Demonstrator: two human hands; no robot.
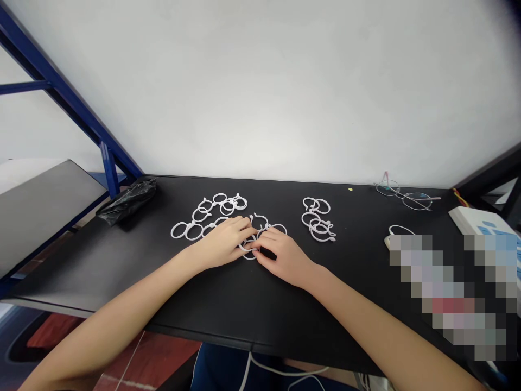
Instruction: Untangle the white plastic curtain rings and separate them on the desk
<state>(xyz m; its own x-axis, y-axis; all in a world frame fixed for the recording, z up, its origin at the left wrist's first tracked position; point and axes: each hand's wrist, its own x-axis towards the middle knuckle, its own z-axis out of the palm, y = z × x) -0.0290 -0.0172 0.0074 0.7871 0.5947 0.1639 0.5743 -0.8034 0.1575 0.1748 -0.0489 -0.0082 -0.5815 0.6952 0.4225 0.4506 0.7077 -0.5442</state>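
Observation:
Near the middle of the black tabletop, my left hand [228,239] and my right hand [283,255] meet over a small group of white plastic rings. The fingers of both are closed on a white ring [249,257] between them, its upper part hidden by the fingertips. Another white ring [260,218] with a gap and knobbed ends lies just beyond the fingertips. Partly behind my right hand is one more ring [279,226]. To the left, a loose cluster of rings [194,232] reaches behind my left hand. A separate pile of rings [321,232] lies to the right.
Eyeglasses [415,201] rest at the back right, with a white and blue box [472,220] and a pixelated area nearer. A crumpled black plastic bag [128,201] lies at the back left by a blue metal frame [77,103]. White cables [285,372] hang below the front edge.

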